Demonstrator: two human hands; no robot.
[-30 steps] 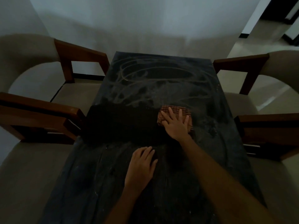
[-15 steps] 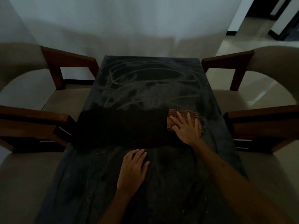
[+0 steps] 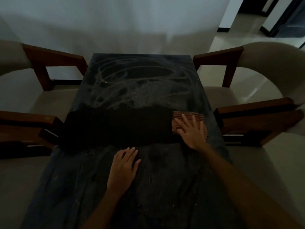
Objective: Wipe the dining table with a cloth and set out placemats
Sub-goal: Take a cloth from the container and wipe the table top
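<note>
Under the right hand (image 3: 192, 132) — cloth (image 3: 188, 116), beyond the left hand (image 3: 123, 169)

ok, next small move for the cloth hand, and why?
Probably finish the stroke to the right edge. The right hand presses the cloth flat on the table; a clean dark band lies to its left, dusty surface just beyond.

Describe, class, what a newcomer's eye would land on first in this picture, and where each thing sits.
First, the clean black band running across the middle of the dusty dark table, with pale swirls beyond it. At the band's right end, the right hand presses flat on a checked brown cloth. The left hand rests flat nearer the viewer.
</note>
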